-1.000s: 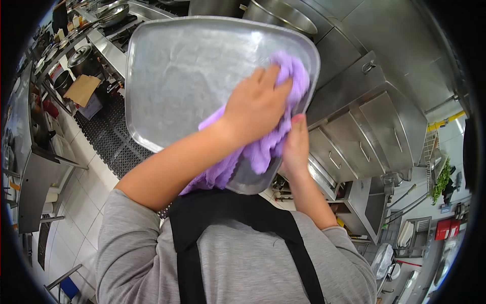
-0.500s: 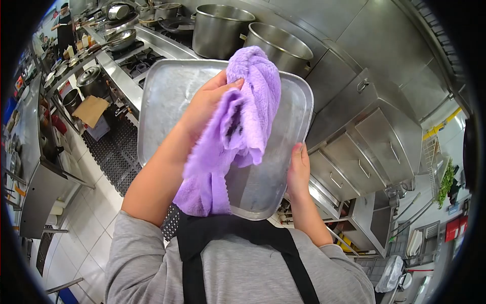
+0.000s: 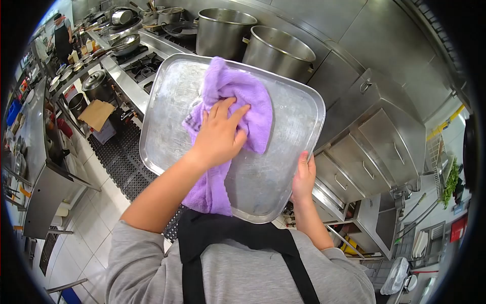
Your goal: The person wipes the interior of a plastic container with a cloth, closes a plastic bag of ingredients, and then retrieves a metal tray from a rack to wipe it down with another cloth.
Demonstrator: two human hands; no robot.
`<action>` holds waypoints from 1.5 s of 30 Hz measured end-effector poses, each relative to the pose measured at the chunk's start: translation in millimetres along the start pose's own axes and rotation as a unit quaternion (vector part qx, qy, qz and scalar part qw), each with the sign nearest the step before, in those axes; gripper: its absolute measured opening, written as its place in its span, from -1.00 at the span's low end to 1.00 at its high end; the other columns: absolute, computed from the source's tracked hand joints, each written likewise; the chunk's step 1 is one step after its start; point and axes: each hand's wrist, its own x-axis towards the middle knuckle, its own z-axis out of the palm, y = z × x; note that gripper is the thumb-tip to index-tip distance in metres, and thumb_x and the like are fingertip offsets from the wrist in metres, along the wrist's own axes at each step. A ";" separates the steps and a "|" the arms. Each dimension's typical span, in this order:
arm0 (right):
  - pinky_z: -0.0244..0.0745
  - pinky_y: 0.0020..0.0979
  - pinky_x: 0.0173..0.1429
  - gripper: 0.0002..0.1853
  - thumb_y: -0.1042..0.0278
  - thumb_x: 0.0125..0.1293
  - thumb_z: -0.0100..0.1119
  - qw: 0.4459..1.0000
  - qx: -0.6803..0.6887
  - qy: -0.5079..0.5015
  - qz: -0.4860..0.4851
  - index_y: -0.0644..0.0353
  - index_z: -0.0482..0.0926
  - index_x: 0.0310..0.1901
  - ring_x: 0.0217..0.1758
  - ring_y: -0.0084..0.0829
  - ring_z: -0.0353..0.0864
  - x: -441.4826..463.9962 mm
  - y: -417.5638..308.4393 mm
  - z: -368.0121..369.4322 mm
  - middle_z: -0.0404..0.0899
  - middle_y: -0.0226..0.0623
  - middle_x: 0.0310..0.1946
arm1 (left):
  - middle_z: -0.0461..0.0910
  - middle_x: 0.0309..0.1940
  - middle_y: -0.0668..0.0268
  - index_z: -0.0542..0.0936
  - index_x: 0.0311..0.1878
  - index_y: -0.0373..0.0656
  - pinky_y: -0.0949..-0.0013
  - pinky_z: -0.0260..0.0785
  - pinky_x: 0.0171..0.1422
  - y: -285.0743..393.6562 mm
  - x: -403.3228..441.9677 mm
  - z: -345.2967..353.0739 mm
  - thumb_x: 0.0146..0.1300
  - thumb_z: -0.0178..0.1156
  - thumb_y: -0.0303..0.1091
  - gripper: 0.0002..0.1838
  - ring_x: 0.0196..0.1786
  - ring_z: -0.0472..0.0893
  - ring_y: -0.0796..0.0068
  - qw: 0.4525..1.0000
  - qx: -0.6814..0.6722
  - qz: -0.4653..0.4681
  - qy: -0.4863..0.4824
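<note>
A purple plush cloth (image 3: pixel 258 121) lies bunched over the upper middle of a scuffed metal tray (image 3: pixel 273 182). My left hand (image 3: pixel 220 134) presses on the cloth from above, fingers spread and thumb apart. From under this hand, a tail of cloth hangs down past the tray's near edge toward my apron. At the tray's lower right side, my right hand (image 3: pixel 304 177) grips the rim, with the thumb on top and the other fingers mostly hidden behind it. The tray is held tilted in front of my chest.
Two large steel pots (image 3: pixel 225 33) stand behind the tray, beside stove burners (image 3: pixel 144 66). Steel drawers (image 3: pixel 364 169) are on the right. At the left are a steel counter (image 3: pixel 38 187) and a black floor mat (image 3: pixel 121 162). Another person (image 3: pixel 62 38) stands far back left.
My left hand has brought the lifted cloth down onto the tray and spread its fingers over it. The tray has shifted slightly right, with my right hand still on its rim.
</note>
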 end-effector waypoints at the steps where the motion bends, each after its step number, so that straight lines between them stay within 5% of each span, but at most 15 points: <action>1: 0.15 -0.40 0.28 -0.54 0.08 0.44 -0.13 1.000 0.004 -0.003 -0.003 0.28 0.30 0.18 0.16 -0.44 0.35 0.0 0.4 -0.9 0.41 -0.22 0.10 | 0.21 0.25 -0.05 0.36 0.25 0.00 0.11 0.03 0.41 2.6 -6.0 5.1 0.09 0.18 -0.28 -0.41 0.29 0.22 -0.09 0.996 0.071 -0.011 0.053; 5: 0.14 -0.39 0.28 -0.56 0.11 0.44 -0.12 1.000 0.017 -0.009 -0.008 0.28 0.30 0.17 0.16 -0.45 0.34 -2.9 -3.8 0.9 0.40 -0.22 0.11 | 0.21 0.27 -0.07 0.40 0.24 0.02 0.09 -0.04 0.44 -42.6 4.7 2.6 0.12 0.18 -0.21 -0.44 0.29 0.23 -0.14 0.965 0.180 -0.097 0.162; 7: 0.14 -0.39 0.28 -0.57 0.12 0.44 -0.12 1.000 0.014 -0.011 -0.014 0.28 0.31 0.17 0.17 -0.45 0.34 -5.8 -6.4 0.6 0.40 -0.23 0.11 | 0.14 0.33 -0.02 0.30 0.32 0.02 -0.14 -0.03 0.38 -92.5 13.1 -17.6 0.18 0.14 -0.08 -0.38 0.36 0.11 -0.11 0.944 0.233 -0.155 0.173; 10: 0.14 -0.39 0.29 -0.57 0.13 0.44 -0.13 1.000 0.009 -0.016 -0.023 0.28 0.30 0.18 0.18 -0.45 0.33 -6.4 -10.3 5.5 0.40 -0.24 0.12 | 0.23 0.25 -0.10 0.36 0.24 -0.16 -0.06 0.06 0.35 -115.5 16.6 -6.0 0.18 0.12 -0.12 -0.43 0.31 0.19 -0.12 0.947 0.135 -0.169 0.238; 12: 0.14 -0.39 0.29 -0.57 0.13 0.44 -0.13 0.999 0.001 -0.027 -0.027 0.27 0.29 0.19 0.19 -0.45 0.33 -1.5 -8.6 7.4 0.39 -0.24 0.13 | 0.35 0.14 -0.15 0.46 0.09 -0.29 0.00 0.15 0.28 -47.2 21.1 14.2 0.20 0.08 -0.15 -0.52 0.23 0.30 -0.09 0.983 0.047 -0.052 0.169; 16: 0.17 -0.39 0.27 -0.56 0.13 0.44 -0.13 0.999 0.025 -0.023 -0.007 0.28 0.29 0.19 0.18 -0.45 0.34 4.5 6.9 10.1 0.39 -0.26 0.14 | 0.46 0.06 0.11 0.52 0.04 -0.09 0.07 0.30 0.16 74.0 -10.8 51.5 -0.04 0.21 -0.18 -0.50 0.11 0.45 0.08 0.969 0.092 0.204 0.105; 17: 0.19 -0.39 0.27 -0.56 0.13 0.44 -0.13 0.999 0.027 -0.017 -0.015 0.28 0.29 0.19 0.18 -0.45 0.35 3.4 8.4 9.1 0.39 -0.26 0.14 | 0.46 0.06 0.11 0.52 0.04 -0.09 0.07 0.30 0.16 67.2 -4.9 45.9 -0.04 0.21 -0.18 -0.50 0.11 0.45 0.08 0.969 0.095 0.198 0.112; 21: 0.19 -0.36 0.28 -0.53 0.13 0.44 -0.11 0.999 0.025 -0.034 0.000 0.30 0.27 0.22 0.19 -0.40 0.35 -3.7 -4.2 2.0 0.37 -0.25 0.16 | 0.48 0.04 0.20 0.62 -0.11 0.00 0.17 0.35 0.11 -6.5 32.9 -9.8 -0.07 0.23 -0.26 -0.64 0.07 0.48 0.18 0.973 0.091 0.059 0.205; 24: 0.24 -0.36 0.25 -0.51 0.12 0.43 -0.11 1.000 0.008 -0.002 -0.008 0.32 0.24 0.23 0.16 -0.37 0.37 -11.8 -9.1 -2.8 0.37 -0.21 0.16 | 0.42 0.10 0.08 0.56 0.01 -0.17 0.16 0.28 0.21 -108.4 19.7 -47.3 0.01 0.18 -0.33 -0.59 0.12 0.40 0.02 0.943 0.200 -0.100 0.248; 28: 0.25 -0.36 0.24 -0.51 0.12 0.44 -0.12 0.998 -0.043 -0.004 -0.036 0.33 0.23 0.23 0.15 -0.37 0.38 -14.9 -9.0 -8.8 0.38 -0.18 0.14 | 0.36 0.10 0.01 0.46 0.16 -0.09 0.10 0.28 0.21 -140.0 -40.9 -47.0 0.01 0.19 -0.27 -0.45 0.13 0.36 -0.10 0.957 0.220 -0.138 0.127; 33: 0.18 -0.36 0.28 -0.52 0.13 0.44 -0.12 0.999 0.008 0.034 0.013 0.31 0.24 0.23 0.18 -0.38 0.35 -11.8 3.2 -23.5 0.38 -0.19 0.14 | 0.39 0.01 -0.06 0.46 0.13 -0.17 0.08 0.39 0.06 -82.3 -159.3 10.0 0.00 0.20 -0.26 -0.45 0.03 0.44 -0.10 0.931 0.144 -0.326 -0.078; 36: 0.19 -0.35 0.27 -0.53 0.14 0.44 -0.12 0.999 -0.029 0.026 0.018 0.31 0.24 0.22 0.17 -0.38 0.36 -11.1 -0.8 -16.6 0.38 -0.20 0.14 | 0.46 -0.05 0.08 0.56 -0.02 -0.17 0.09 0.40 0.03 -54.2 -185.7 22.3 -0.04 0.24 -0.24 -0.54 0.00 0.47 0.01 0.952 0.108 -0.279 -0.065; 39: 0.21 -0.35 0.26 -0.54 0.15 0.44 -0.12 0.999 -0.010 0.034 0.012 0.32 0.25 0.21 0.16 -0.38 0.37 -4.1 -2.5 -5.7 0.38 -0.20 0.13 | 0.52 -0.09 0.25 0.65 -0.22 -0.10 0.23 0.44 -0.03 -18.8 -155.6 19.2 -0.24 0.32 -0.23 -0.60 -0.06 0.52 0.20 0.994 0.004 0.026 -0.102; 42: 0.23 -0.36 0.25 -0.54 0.15 0.44 -0.12 1.000 -0.014 -0.012 -0.001 0.33 0.26 0.20 0.16 -0.39 0.37 -1.8 -3.8 15.3 0.39 -0.19 0.12 | 0.51 -0.16 0.36 0.64 -0.22 -0.02 0.27 0.40 -0.05 22.8 -107.8 26.2 -0.16 0.28 -0.23 -0.67 -0.17 0.50 0.32 0.957 -0.054 0.251 -0.136; 45: 0.28 -0.35 0.22 -0.55 0.15 0.44 -0.11 0.998 0.031 -0.055 -0.002 0.34 0.28 0.18 0.14 -0.37 0.39 -0.4 -6.1 23.4 0.40 -0.18 0.11 | 0.56 -0.21 0.36 0.62 -0.35 -0.01 0.25 0.46 -0.15 -19.9 -78.2 22.4 -0.19 0.26 -0.30 -0.77 -0.20 0.55 0.30 0.952 0.064 0.293 0.066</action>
